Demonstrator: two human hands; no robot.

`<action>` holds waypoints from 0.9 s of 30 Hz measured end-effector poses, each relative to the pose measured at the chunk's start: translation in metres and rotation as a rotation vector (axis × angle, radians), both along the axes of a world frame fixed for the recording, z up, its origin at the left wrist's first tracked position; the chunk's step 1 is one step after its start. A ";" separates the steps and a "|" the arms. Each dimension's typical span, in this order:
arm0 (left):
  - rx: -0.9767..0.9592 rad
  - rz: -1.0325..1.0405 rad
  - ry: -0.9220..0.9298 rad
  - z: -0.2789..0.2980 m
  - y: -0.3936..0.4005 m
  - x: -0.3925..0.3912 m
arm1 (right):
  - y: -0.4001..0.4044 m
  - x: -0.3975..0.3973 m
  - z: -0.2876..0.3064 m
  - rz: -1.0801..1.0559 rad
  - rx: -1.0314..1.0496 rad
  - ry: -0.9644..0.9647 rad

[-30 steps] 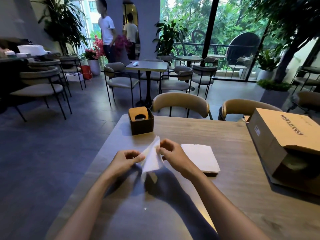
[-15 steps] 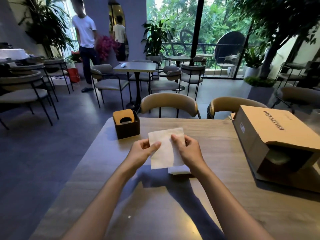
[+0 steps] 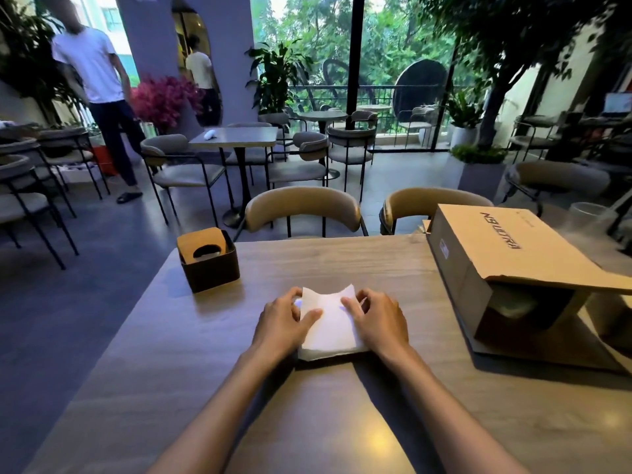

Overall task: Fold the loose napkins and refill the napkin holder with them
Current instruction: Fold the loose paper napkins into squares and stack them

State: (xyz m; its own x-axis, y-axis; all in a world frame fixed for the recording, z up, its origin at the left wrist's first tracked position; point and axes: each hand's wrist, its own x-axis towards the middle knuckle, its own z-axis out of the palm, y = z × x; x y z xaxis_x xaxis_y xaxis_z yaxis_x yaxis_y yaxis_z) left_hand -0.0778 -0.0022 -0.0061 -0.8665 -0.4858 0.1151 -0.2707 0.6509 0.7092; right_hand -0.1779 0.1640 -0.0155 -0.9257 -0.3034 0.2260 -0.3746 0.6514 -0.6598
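A white napkin (image 3: 330,319) lies flat on a low stack of white napkins (image 3: 333,353) in the middle of the wooden table (image 3: 307,422). My left hand (image 3: 284,323) grips the napkin's left edge, thumb on top. My right hand (image 3: 379,319) grips its right edge the same way. The napkin's far edge curls up slightly between the hands. The napkin holder (image 3: 210,271), a dark square box with a tan insert and a round opening, stands at the table's far left corner, apart from both hands.
A large open cardboard box (image 3: 513,254) lies on its side at the table's right. Two tan-backed chairs (image 3: 301,206) (image 3: 434,201) stand at the far edge. A person in a white shirt (image 3: 92,73) stands at the far left among other tables and chairs.
Both hands have brought the napkin from held up in the air down onto the stack. My view has turned left, so the stack now lies centred under the hands.
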 end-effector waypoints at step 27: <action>-0.477 -0.233 -0.151 -0.044 0.014 -0.019 | -0.013 0.020 -0.034 0.261 0.362 0.080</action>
